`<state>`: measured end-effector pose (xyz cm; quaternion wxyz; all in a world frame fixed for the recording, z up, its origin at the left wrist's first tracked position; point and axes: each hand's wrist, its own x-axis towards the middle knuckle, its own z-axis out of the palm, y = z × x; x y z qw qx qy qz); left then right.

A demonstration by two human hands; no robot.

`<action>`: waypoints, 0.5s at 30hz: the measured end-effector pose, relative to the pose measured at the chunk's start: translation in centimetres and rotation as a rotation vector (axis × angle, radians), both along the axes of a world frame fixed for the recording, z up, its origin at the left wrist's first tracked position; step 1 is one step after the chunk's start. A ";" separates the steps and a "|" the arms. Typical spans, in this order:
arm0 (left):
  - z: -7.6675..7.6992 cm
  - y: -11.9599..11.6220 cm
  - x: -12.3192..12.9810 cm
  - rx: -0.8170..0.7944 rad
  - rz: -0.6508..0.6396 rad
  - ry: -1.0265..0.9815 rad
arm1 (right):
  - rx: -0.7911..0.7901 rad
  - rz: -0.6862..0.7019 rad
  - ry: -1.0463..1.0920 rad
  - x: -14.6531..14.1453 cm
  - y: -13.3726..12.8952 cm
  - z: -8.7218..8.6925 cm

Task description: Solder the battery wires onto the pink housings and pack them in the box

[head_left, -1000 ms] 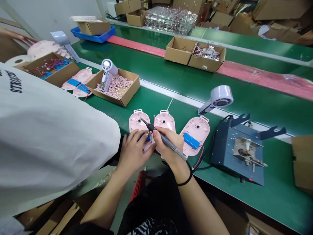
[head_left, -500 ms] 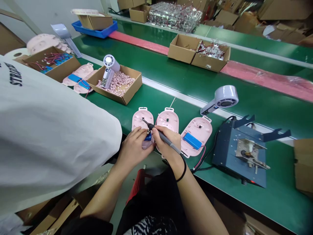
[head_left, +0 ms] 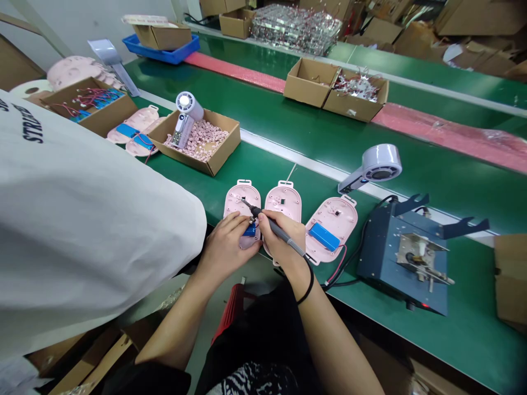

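Soldering iron: a slim pen-style iron with a black collar and a smooth grey-blue grip, its thin metal tip angled down over the left shell. Whether the tip touches anything is too small to tell. Good work here would seem to call for a light pen hold, with the hot tip kept clear of the plastic.

Right hand: fingers and thumb closed around the grip near the collar, as if holding a pen, with a black band on the wrist.

Left hand: fingers curled and partly closed over the lower end of the left shell, holding it steady. A firm hold like this looks right, since it keeps the work from creeping.

Left shell: a glossy, pale pink moulded oval with a small looped tab, lying flat on the belt between both hands.

Battery pack: a blue, block-shaped cell, half hidden by the left fingers inside the left shell.

Right shell: the same pink moulding, holding a second blue battery pack with thin red and black leads.

Soldering station: a squat blue metal box just right of the right shell, with black prongs and a bare metal holder on top.

Conveyor belt: smooth green matting under all of it.

Co-worker's shirt: a baggy white cotton T-shirt filling the left side of the view.
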<state>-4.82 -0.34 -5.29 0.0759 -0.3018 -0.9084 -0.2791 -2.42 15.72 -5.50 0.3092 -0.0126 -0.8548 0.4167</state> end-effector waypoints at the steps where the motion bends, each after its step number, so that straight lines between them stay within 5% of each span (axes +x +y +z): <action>1: 0.0 0.0 0.0 0.000 0.002 -0.002 | -0.005 -0.002 -0.011 0.0 0.0 0.0; 15: -0.1 -0.2 -0.1 0.004 0.004 -0.018 | -0.017 0.018 -0.091 0.0 0.0 0.3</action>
